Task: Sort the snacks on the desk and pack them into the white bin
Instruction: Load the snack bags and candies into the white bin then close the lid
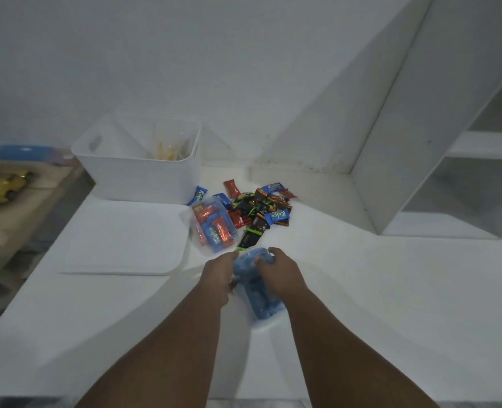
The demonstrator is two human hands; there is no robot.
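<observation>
The worktop point(361, 290) is plain white, as are the bin point(137, 175) and the flat lid point(120, 237) beside it. The loose snack pile point(258, 210) mixes red, blue, black and green wrappers, some blue ones with white lettering. A clear bag point(211, 228) shows red-orange and blue packets. The blurred bag point(255, 287) between the hands is blue. A yellow toy car point(5, 187) sits on a tan shelf point(14, 219).
</observation>
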